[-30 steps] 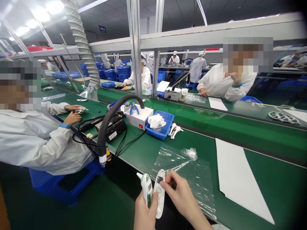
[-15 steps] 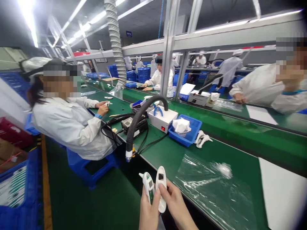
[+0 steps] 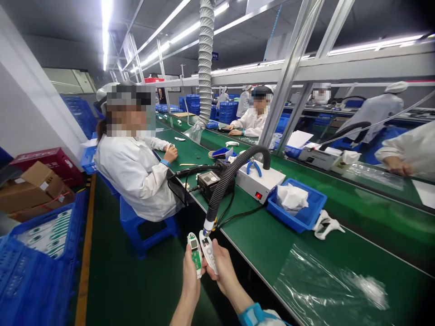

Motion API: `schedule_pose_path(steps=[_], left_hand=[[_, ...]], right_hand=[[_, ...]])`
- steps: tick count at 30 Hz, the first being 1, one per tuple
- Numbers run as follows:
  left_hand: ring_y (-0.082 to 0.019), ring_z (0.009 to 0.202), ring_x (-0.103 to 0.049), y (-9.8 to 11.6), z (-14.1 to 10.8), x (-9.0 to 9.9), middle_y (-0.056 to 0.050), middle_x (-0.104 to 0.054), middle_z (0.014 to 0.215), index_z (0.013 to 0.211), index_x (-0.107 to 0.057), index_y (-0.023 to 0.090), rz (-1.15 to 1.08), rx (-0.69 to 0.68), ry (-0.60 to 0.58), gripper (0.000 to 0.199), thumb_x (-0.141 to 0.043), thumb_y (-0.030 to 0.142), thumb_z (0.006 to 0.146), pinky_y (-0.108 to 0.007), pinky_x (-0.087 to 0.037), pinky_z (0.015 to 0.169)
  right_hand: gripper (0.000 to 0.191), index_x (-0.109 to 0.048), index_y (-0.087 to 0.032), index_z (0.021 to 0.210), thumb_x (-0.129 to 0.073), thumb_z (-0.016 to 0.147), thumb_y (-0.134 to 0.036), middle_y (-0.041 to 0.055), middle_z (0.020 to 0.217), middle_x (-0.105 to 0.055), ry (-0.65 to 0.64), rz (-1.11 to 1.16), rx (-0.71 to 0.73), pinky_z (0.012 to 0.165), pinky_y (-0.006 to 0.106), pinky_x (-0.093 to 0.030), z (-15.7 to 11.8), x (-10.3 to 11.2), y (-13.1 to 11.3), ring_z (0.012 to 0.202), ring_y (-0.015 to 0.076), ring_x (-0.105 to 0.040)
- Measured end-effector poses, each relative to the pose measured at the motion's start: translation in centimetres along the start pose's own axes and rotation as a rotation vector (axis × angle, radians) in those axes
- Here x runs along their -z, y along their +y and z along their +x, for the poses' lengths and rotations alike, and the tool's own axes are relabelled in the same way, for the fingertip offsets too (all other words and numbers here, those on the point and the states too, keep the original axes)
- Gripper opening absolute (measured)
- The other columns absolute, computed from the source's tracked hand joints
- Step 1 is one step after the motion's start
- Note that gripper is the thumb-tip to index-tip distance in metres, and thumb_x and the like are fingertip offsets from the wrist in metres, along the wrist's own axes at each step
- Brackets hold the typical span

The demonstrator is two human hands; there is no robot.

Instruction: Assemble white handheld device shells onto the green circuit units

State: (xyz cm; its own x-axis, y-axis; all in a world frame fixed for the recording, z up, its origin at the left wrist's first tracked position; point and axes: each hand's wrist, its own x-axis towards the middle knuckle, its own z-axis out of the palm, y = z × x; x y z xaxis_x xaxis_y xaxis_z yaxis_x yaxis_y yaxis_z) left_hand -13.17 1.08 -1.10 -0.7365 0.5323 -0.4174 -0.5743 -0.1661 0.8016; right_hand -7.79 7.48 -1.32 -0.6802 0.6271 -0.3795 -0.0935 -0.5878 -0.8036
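White thermometer halves held off the green surface [image 3: 258, 235].
Left hand [image 3: 190, 276] grip closed on circuit-board half [image 3: 195, 248]; right hand [image 3: 222, 271] grip closed on white shell [image 3: 207, 245], both touching side by side.

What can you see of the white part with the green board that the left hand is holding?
The thermometer half with the green board is a slim white plastic shell, open side to the camera, with a green circuit board along its length and a small pale display near the top. It stands nearly upright, off the table edge, pinched in the left hand, beside the white cover in the right hand.
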Motion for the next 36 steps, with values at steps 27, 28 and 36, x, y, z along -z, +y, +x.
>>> schedule_pose_path(steps=[27, 28, 36], left_hand=[[-0.010, 0.055, -0.052, -2.8, -7.0, -1.4, 0.001, -0.058, 0.062, 0.098, -0.063, 0.015, 0.174, 0.146, -0.258, 0.047, -0.059, 0.058, 0.082, -0.020, -0.043, 0.053], [-0.012, 0.064, -0.057, -2.9, -7.7, -1.6, -0.002, -0.062, 0.071, 0.102, -0.063, 0.015, 0.166, 0.171, -0.279, 0.044, -0.063, 0.055, 0.081, -0.021, -0.047, 0.062], [-0.027, 0.104, -0.063, -3.4, -12.2, -5.0, -0.012, -0.069, 0.107, 0.107, -0.064, 0.016, 0.376, 0.095, -0.533, 0.043, -0.067, 0.049, 0.079, -0.032, -0.050, 0.090]], right_hand=[[0.052, -0.073, -0.011, 0.082, -0.070, 0.073, -0.062, 0.0113, 0.079, -0.071, 0.072, 0.184, 0.019, 0.064, 0.027, -0.048, -12.7, 8.3, -1.1, 0.069, 0.0185, -0.064], [0.051, -0.075, -0.012, 0.085, -0.070, 0.073, -0.061, 0.0115, 0.082, -0.072, 0.069, 0.189, 0.034, 0.070, 0.028, -0.049, -13.6, 8.8, -1.2, 0.075, 0.0198, -0.065], [0.047, -0.072, -0.021, 0.110, -0.073, 0.075, -0.052, 0.0110, 0.106, -0.071, 0.028, 0.119, 0.179, 0.096, 0.040, -0.043, -18.4, 10.7, -3.1, 0.101, 0.0285, -0.063]])
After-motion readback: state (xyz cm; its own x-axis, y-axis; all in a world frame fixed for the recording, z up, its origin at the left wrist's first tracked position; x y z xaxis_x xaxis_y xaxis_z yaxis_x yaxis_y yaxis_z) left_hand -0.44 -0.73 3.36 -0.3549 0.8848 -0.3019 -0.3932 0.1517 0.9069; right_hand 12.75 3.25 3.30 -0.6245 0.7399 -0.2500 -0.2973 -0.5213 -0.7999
